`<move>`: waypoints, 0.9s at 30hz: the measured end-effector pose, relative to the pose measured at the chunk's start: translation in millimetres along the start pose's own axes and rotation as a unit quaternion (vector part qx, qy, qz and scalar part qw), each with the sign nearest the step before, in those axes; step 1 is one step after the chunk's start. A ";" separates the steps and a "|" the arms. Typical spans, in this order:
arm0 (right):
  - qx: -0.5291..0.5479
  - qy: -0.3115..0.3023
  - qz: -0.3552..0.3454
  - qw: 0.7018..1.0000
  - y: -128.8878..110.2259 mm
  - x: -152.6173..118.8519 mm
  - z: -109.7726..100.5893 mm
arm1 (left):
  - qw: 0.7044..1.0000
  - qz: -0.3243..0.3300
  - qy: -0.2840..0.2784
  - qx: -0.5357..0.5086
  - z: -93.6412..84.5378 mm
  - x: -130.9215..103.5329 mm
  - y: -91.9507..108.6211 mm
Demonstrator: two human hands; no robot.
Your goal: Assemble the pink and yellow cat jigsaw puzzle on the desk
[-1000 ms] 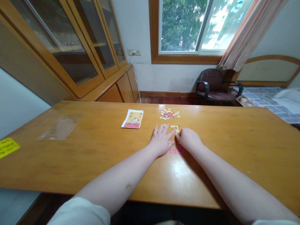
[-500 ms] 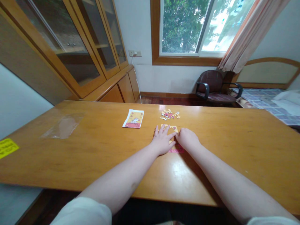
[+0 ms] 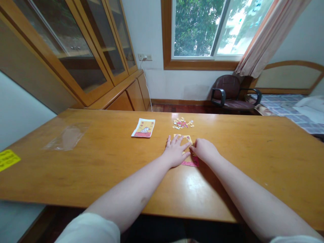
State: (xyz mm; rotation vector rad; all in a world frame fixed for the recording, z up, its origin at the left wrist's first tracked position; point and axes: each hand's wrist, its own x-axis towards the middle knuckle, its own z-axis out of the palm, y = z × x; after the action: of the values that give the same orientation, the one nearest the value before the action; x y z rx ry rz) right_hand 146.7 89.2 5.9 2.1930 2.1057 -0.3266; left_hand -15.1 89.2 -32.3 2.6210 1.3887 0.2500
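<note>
A jigsaw puzzle [image 3: 191, 162], partly put together with a yellow top and a pink lower edge, lies on the wooden table [image 3: 121, 175]. Across its left side rests my left hand [image 3: 175, 152], flat with the fingers spread. My right hand [image 3: 204, 149] is closed at the puzzle's right edge, thumb and forefinger low against it; whatever is between those fingers is too small or hidden to make out. Just beyond the puzzle is a heap of loose puzzle pieces [image 3: 181, 124]. To the left lies a picture card [image 3: 143, 128] with a white animal on yellow and pink.
A clear plastic bag [image 3: 68, 137] lies at the table's left, near a yellow label [image 3: 8, 160] on the left edge. Past the table stand a glass-door cabinet [image 3: 101, 60], an office chair [image 3: 229, 92] and a bed [image 3: 286, 109].
My right hand has shifted very slightly to the right along the puzzle's edge, still closed. My left hand keeps its place, spread on the puzzle.
</note>
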 end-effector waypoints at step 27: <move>-0.020 -0.015 -0.115 0.993 4.7 -10.4 -13.3 | 0.995 0.020 -0.073 -0.058 -61.7 -14.7 -50.6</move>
State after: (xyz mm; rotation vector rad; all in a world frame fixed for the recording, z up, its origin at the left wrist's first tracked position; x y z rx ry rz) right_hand 152.3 81.6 20.6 1.9153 2.3298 -0.3278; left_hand -77.6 109.1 15.4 2.5191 1.2369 0.1364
